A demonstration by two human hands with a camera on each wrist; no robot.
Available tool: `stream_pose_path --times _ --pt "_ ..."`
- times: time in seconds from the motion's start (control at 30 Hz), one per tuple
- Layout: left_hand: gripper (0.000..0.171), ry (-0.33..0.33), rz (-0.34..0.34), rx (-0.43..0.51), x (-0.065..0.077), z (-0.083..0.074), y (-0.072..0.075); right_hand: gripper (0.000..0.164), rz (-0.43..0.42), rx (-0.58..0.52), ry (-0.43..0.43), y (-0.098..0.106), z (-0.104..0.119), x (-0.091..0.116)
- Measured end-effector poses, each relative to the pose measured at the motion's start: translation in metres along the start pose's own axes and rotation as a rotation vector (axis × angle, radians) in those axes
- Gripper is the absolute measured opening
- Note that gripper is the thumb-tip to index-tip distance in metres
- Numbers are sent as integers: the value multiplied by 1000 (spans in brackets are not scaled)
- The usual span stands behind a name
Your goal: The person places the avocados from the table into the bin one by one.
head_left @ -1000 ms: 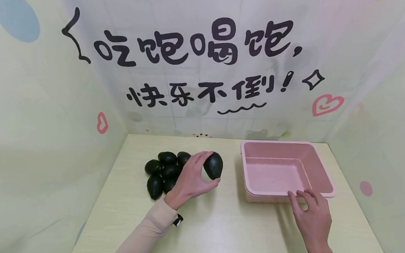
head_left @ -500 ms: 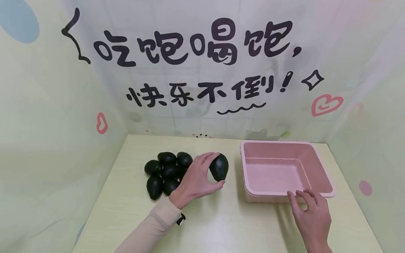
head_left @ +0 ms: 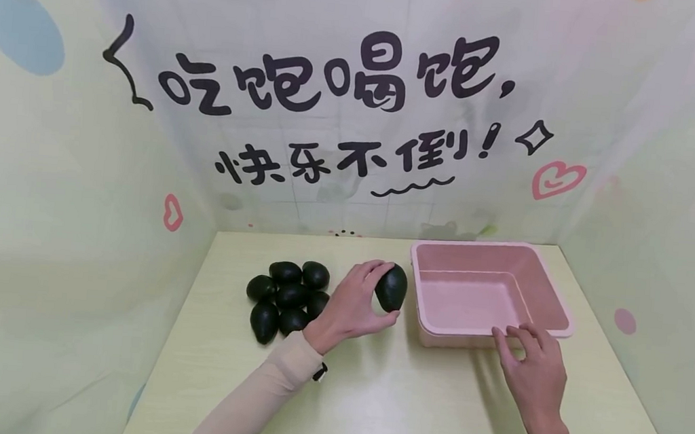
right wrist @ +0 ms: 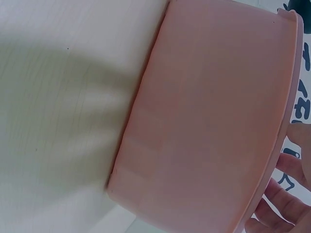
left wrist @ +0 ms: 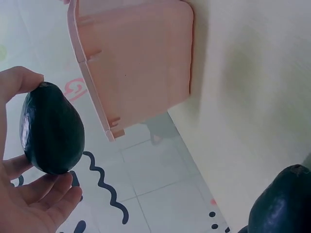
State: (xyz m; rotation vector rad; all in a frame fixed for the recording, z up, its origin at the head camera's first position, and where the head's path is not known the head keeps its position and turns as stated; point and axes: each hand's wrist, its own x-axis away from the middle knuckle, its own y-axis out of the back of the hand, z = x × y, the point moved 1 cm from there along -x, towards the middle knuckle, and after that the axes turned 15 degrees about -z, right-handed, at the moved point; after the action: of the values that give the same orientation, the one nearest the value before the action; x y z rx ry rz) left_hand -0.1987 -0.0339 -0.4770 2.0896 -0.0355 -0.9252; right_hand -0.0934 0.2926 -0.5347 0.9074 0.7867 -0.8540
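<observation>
My left hand (head_left: 349, 311) holds a dark green avocado (head_left: 392, 289) above the table, just left of the pink plastic basin (head_left: 454, 340). In the left wrist view the thumb and fingers grip the avocado (left wrist: 52, 130) by its two ends. The right hand (head_left: 537, 382) rests its bent fingertips on the basin's front rim, toward the right corner. From the right wrist, the fingers (right wrist: 286, 201) show at the rim, their tips partly hidden behind it. Several more avocados (head_left: 292, 296) lie grouped at the left, one partly covered by my left hand.
Inside, the basin shows a bare floor. It stands at the back right of the pale wooden table (head_left: 393, 411). Printed cloth walls (head_left: 348, 210) with black lettering and hearts enclose the table behind and on both sides.
The left hand has carried the avocado rightward, closer to the basin, uncovering more of the grouped avocados. My right hand has stayed at the basin's rim.
</observation>
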Motion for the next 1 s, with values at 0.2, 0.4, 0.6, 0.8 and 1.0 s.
stream_pose_path --times 0.2,0.4,0.6,0.8,1.0 --pt "81 -56 27 -14 -6 -6 -4 26 -7 5 -11 -1 -1 1" --pt "81 -76 40 -13 -10 -11 -7 26 -11 1 -8 -2 -2 2" --pt "81 -102 46 -9 -15 -18 -8 26 4 6 2 -1 -1 -1" --pt "82 -123 64 -16 -21 -25 -14 25 32 7 -10 1 3 -4" --pt "83 -136 78 -25 -29 -33 -21 24 66 12 -43 2 5 -6"
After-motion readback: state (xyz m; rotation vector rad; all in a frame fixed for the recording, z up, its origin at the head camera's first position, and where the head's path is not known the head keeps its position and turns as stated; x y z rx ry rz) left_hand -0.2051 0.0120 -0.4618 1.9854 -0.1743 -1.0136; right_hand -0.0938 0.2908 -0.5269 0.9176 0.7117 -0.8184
